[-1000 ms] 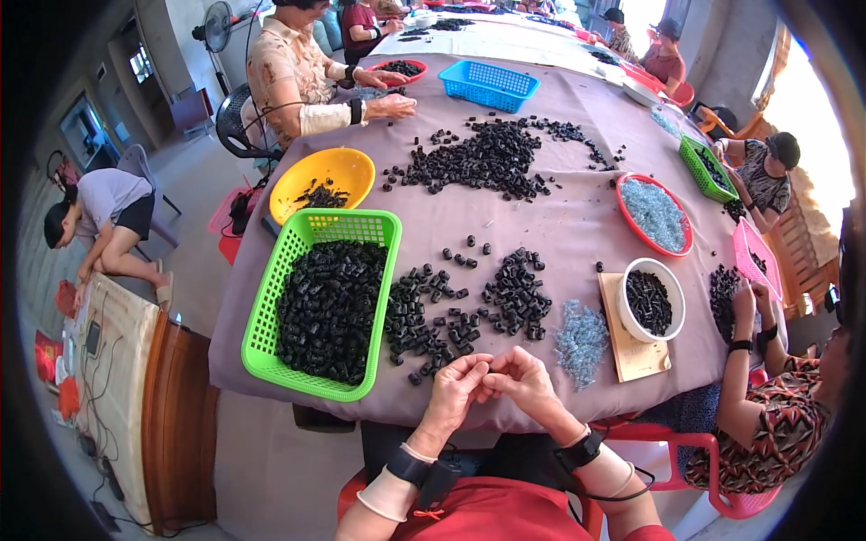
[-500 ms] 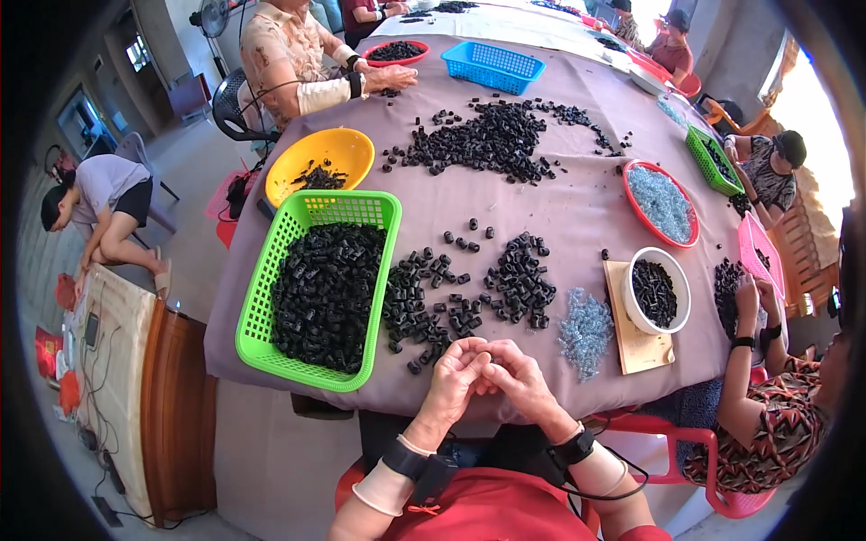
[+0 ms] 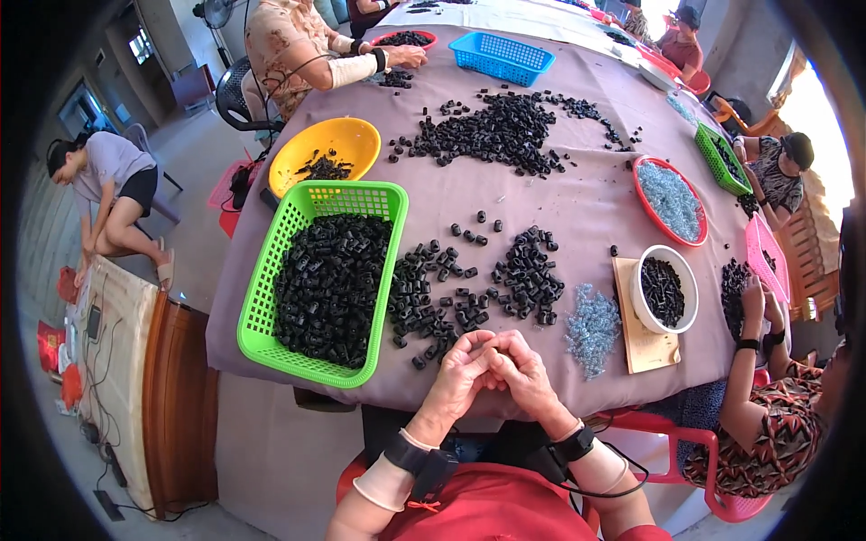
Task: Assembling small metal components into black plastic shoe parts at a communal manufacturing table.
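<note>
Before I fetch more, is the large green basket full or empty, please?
Mostly full: black parts are heaped inside the large green basket, though its upper far wall shows bare above them.

My fingers bunch closer now; two people nearby shift pose.
Versus 1 s ago: my left hand (image 3: 456, 379) and right hand (image 3: 526, 374) go from a fingertip pinch to curled-in fingers packed together; what's between is hidden. Co-worker on the left brings hands (image 3: 410, 57) that were apart together, just beside the red bowl (image 3: 434, 40). Bent person (image 3: 117, 171) at far left raises head and back. My view shifts too: table (image 3: 586, 198) sits slightly higher and further right.
</note>
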`<state>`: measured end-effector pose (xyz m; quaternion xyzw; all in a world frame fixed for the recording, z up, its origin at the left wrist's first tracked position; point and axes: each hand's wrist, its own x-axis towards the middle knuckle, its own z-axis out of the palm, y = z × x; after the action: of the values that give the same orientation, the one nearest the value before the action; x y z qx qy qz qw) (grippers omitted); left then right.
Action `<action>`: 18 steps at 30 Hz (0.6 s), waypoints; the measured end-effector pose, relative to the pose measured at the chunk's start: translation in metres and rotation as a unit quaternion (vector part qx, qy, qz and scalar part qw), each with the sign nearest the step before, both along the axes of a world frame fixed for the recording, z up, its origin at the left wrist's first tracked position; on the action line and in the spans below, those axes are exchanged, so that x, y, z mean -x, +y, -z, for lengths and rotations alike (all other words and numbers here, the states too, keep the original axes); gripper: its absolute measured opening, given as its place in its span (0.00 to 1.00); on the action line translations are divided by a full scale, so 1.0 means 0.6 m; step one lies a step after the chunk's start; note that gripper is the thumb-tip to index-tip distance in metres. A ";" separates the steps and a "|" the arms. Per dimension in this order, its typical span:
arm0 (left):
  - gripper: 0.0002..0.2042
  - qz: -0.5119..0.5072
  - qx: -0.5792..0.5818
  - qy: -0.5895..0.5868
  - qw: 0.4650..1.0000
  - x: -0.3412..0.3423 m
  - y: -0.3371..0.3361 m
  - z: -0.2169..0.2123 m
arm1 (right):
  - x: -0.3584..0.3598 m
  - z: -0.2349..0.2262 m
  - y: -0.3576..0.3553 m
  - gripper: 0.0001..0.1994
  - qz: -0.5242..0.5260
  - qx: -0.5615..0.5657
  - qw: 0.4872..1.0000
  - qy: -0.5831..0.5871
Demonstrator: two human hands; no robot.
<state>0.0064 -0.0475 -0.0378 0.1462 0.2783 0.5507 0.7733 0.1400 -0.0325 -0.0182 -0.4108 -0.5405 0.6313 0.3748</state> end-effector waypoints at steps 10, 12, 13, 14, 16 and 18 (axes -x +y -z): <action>0.08 -0.103 -0.016 0.184 0.977 0.031 -0.012 -0.084 | 0.000 -0.010 -0.014 0.13 0.023 0.029 0.996 0.077; 0.05 -0.152 -0.041 0.205 0.966 0.067 -0.010 -0.121 | -0.006 -0.009 -0.013 0.12 0.029 0.046 0.997 0.059; 0.05 -0.182 -0.047 0.215 0.958 0.088 -0.006 -0.136 | -0.010 -0.008 -0.013 0.12 0.034 0.066 0.996 0.041; 0.04 -0.212 -0.053 0.224 0.950 0.112 -0.001 -0.148 | -0.014 -0.005 -0.013 0.12 0.033 0.065 0.996 0.042; 0.05 -0.265 -0.048 0.219 0.938 0.158 0.017 -0.158 | -0.022 0.002 -0.010 0.11 0.029 0.059 0.998 0.022; 0.05 -0.297 -0.026 0.263 0.918 0.202 0.034 -0.157 | -0.019 0.005 -0.010 0.11 0.028 0.054 0.998 0.019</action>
<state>-0.1147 -0.0273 0.0562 0.2164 0.4878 0.7037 0.4691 0.1515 -0.0382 -0.0212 -0.4334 -0.4867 0.6565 0.3797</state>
